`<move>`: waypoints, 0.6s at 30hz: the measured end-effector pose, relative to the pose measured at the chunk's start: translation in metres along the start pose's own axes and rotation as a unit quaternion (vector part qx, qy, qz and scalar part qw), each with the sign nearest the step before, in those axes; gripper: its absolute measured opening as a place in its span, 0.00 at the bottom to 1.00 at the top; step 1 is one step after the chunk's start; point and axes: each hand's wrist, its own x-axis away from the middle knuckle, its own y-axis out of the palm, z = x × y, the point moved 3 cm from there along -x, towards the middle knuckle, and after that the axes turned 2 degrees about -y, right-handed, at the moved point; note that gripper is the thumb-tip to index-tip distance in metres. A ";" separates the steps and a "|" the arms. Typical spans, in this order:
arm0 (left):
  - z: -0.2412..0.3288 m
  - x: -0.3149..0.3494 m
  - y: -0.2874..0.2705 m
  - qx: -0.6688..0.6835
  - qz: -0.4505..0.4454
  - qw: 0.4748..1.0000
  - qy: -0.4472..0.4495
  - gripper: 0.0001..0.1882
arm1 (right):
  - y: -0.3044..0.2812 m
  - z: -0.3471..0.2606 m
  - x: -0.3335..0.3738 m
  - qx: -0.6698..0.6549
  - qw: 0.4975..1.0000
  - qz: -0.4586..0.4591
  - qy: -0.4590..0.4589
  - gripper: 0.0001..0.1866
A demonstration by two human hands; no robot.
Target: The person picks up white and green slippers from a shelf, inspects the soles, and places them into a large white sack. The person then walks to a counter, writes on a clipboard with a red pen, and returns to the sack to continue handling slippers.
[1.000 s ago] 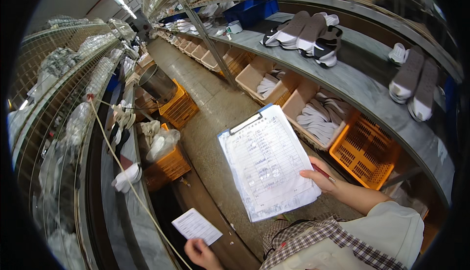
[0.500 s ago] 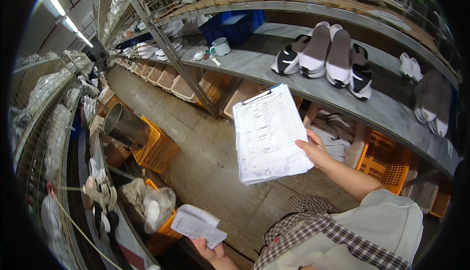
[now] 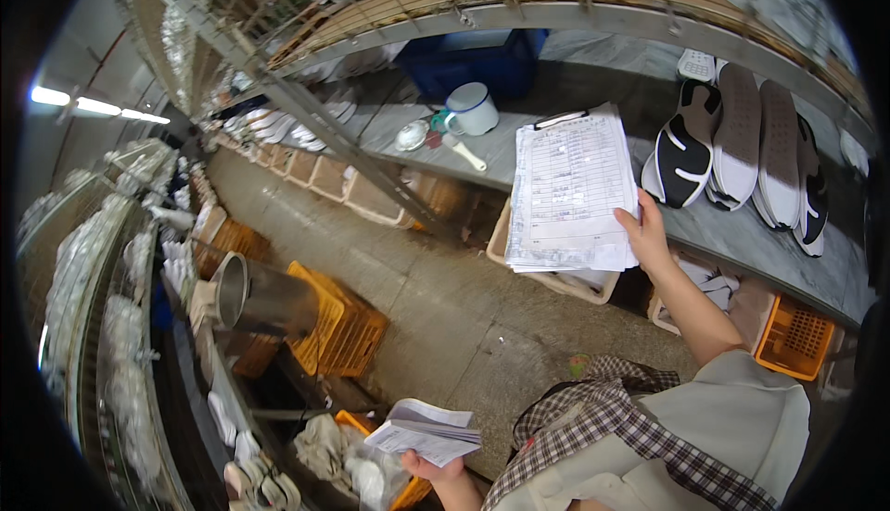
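Observation:
My right hand (image 3: 651,240) grips the right edge of a clipboard (image 3: 577,201), thumb on top. A thick stack of printed, partly handwritten sheets is held under its dark clip. The board overlaps the front edge of the grey shelf; whether it rests there I cannot tell. Down at the bottom middle, my left hand (image 3: 434,469) is closed on a folded stack of paper slips (image 3: 425,432). Right of the clipboard, black-and-white shoe soles (image 3: 683,154) and grey-and-white soles (image 3: 736,136) stand in a row on the shelf.
A white mug (image 3: 473,111), a white-handled brush (image 3: 464,151) and a blue bin (image 3: 473,62) are on the shelf (image 3: 371,131). A metal post (image 3: 348,154) rises at its front. Yellow crates (image 3: 338,321) and a metal drum (image 3: 269,298) stand left on the floor.
The clipboard has moved right and up to the shelf edge with my right hand. My left hand has shifted right with the slips, which now show more of their edges. The view has turned.

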 end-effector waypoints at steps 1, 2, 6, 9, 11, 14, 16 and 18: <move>-0.007 -0.026 0.001 0.047 -0.036 0.998 -0.026 0.33 | 0.004 0.008 -0.013 0.023 1.000 0.004 0.000 0.23; -0.015 -0.052 0.002 0.087 -0.073 0.992 -0.053 0.33 | 0.006 0.018 -0.027 0.075 0.997 0.019 0.007 0.25; -0.042 -0.152 0.000 -0.014 -0.093 0.985 -0.144 0.35 | 0.012 0.049 -0.070 0.148 0.987 0.046 -0.038 0.28; -0.060 -0.229 -0.006 0.050 -0.180 0.949 -0.253 0.39 | 0.019 0.056 -0.090 0.284 0.953 0.101 -0.033 0.31; -0.072 -0.280 -0.012 0.129 -0.230 0.916 -0.303 0.38 | 0.025 0.047 -0.093 0.391 0.915 0.100 -0.015 0.31; -0.080 -0.347 -0.024 0.047 -0.228 0.877 -0.421 0.35 | 0.050 0.014 -0.087 0.636 0.745 0.137 -0.146 0.28; -0.093 -0.379 -0.024 -0.059 -0.203 0.877 -0.432 0.31 | 0.065 -0.005 -0.080 0.631 0.735 0.168 -0.181 0.21; -0.105 -0.401 -0.007 -0.115 -0.312 0.811 -0.482 0.17 | 0.076 -0.014 -0.069 0.570 0.795 0.187 -0.087 0.17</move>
